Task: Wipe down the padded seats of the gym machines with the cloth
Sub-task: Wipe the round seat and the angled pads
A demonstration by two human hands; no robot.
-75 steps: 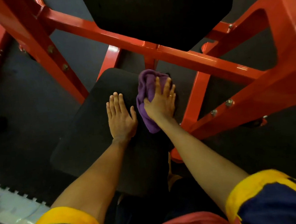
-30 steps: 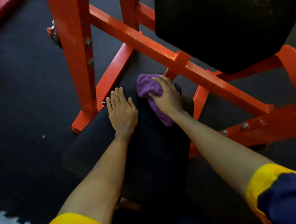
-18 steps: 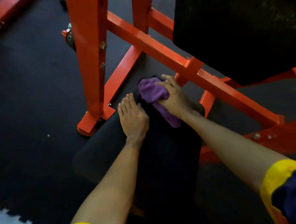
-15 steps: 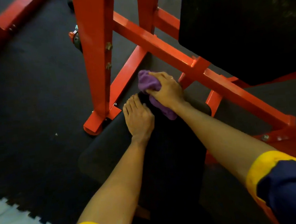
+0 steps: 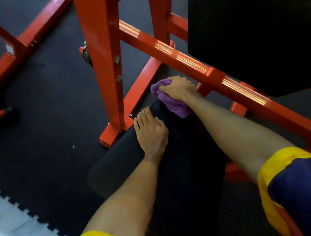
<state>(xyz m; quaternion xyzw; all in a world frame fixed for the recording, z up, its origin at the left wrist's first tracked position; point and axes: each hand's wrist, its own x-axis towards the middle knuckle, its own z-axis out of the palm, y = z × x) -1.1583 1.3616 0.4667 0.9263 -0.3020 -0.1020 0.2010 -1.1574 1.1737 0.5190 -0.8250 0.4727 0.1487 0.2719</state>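
1. The right grip (image 5: 178,88) is curled over the bunched purple cloth (image 5: 176,107), fingers closed round it, pressing it onto the far end of the black seat pad (image 5: 183,162).
2. Just nearer the person and to its left, the left grip (image 5: 150,131) lies flat on the same pad, fingers straight and together, holding nothing.
3. Right behind the right grip runs an orange crossbar (image 5: 183,60). An orange upright post (image 5: 104,65) stands left of both grips.
4. A black back pad (image 5: 256,32) sits beyond the crossbar.
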